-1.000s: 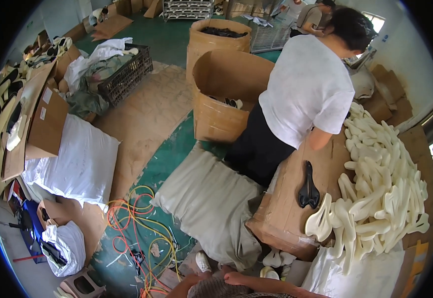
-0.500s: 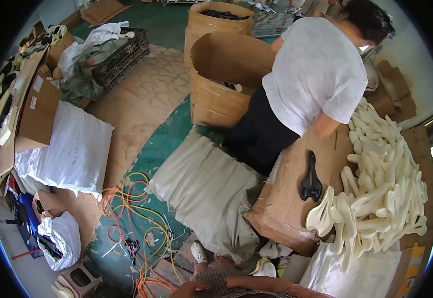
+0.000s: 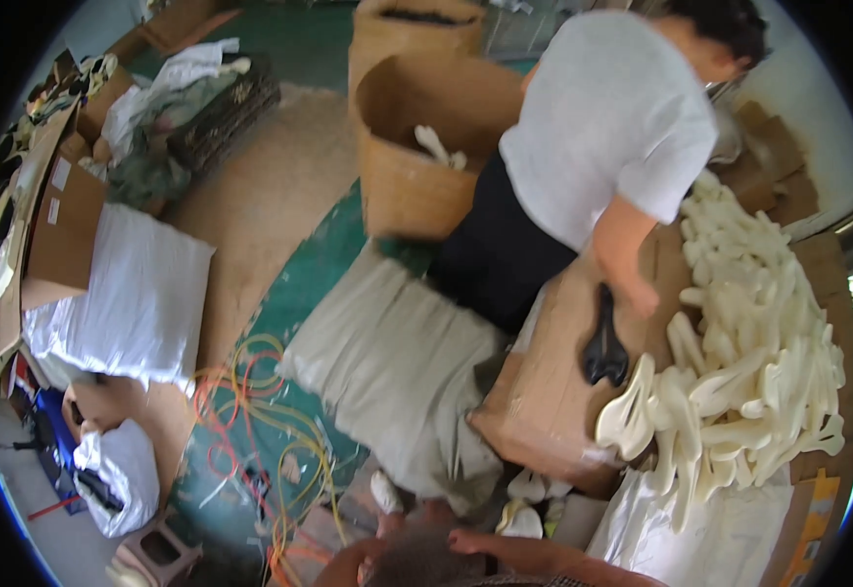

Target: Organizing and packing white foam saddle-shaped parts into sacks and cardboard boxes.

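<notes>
Cardboard tabletop (image 3: pixel 553 391); smooth cream moulded shapes (image 3: pixel 749 362)

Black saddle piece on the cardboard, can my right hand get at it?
Probably yes: the black saddle piece lies uncovered on the cardboard, and the co-worker's hand is beside it, not on it. Your right hand is below it.

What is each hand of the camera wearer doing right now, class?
Left hand: not in view.
Right hand: only its edge shows at the lower rim; open or closed cannot be told, nothing seen held.
</notes>
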The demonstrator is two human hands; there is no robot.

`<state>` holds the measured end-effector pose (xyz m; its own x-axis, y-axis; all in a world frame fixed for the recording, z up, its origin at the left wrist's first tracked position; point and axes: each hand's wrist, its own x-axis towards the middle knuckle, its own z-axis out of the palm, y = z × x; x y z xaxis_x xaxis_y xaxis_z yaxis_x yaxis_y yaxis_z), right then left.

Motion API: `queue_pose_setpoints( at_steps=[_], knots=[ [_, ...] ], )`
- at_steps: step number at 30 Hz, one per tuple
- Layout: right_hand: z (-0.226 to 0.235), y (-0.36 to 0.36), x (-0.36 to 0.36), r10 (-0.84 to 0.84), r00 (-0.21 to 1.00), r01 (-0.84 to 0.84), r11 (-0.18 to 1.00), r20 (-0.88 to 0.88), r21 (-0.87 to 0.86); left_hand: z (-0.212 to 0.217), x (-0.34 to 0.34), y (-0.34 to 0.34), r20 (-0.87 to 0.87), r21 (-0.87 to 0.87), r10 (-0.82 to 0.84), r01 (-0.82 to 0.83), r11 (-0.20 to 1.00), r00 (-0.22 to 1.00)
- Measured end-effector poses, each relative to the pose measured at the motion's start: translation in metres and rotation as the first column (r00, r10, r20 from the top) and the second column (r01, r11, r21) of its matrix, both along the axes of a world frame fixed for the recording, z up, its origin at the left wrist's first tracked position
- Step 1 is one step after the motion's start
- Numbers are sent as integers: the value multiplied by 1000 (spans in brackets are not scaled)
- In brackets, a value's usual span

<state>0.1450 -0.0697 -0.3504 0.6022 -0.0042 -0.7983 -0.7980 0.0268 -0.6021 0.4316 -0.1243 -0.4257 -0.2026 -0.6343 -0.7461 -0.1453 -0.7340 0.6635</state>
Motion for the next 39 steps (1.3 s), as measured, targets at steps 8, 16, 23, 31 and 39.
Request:
queue_pose_setpoints(
  at_steps=[8,16,23,31,39],
  knots=[
    [-50,-55,-81,-742,646,547,613,-178,-570,34,-34,32,189,9,-88,87,996,978],
    [-97,-84,-82,-840,522,573,472,-146,-669,11,-110,-31,229,300,74,-142,943,971],
    [-93,-153,-12,39,938,-126,964,-345,-235,-1,-164,-15,66,747,597,-436,502,800],
    [54,-124,62,243,951,27,547,189,-837,65,-98,-42,-485,619,835,-572,538,260],
    [57,-138,60,-909,130,991,106,397,-82,220,-11,-101,-334,235,861,-851,470,384]
  ],
)
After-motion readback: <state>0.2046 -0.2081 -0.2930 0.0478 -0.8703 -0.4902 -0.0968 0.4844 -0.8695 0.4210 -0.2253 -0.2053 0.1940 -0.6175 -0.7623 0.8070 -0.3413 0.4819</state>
